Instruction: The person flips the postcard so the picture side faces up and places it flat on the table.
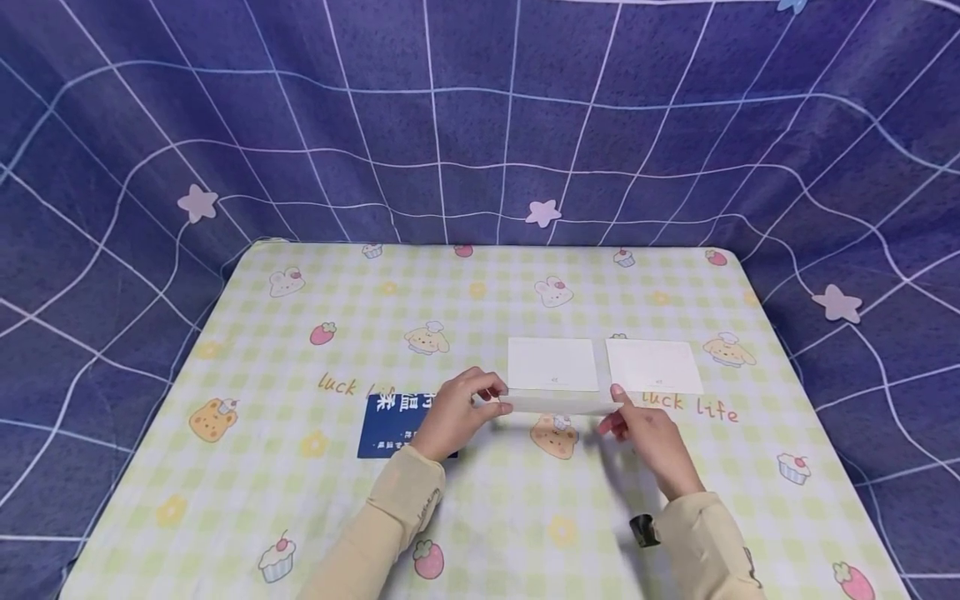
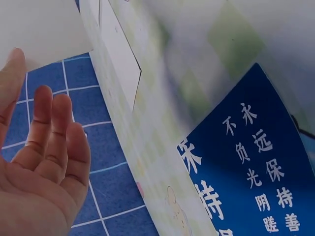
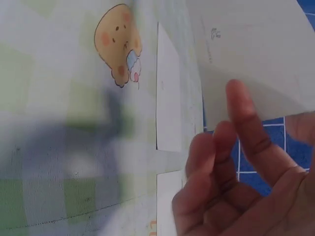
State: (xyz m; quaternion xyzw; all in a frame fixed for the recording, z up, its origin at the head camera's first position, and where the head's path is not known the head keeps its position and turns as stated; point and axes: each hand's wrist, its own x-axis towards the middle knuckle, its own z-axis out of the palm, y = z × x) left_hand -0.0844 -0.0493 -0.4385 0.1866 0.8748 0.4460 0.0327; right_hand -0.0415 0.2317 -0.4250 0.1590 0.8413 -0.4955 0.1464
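A white card (image 1: 558, 405) is held up off the table by its two short ends, seen nearly edge-on in the head view. My left hand (image 1: 453, 412) pinches its left end between thumb and fingers. At the other end my right hand (image 1: 654, 440) grips it, with the index finger on the printed face of the card (image 3: 246, 44) in the right wrist view. Just beyond lie two more white cards, a left one (image 1: 552, 363) and a right one (image 1: 654, 367), flat and side by side. Partly under my left forearm is a blue card (image 1: 386, 433) with white characters.
A checked tablecloth (image 1: 480, 533) with cartoon prints covers the table. Behind and beside it hangs a dark blue cloth (image 1: 480, 125) with white lines and stars. A small black object (image 1: 643, 530) shows at my right cuff.
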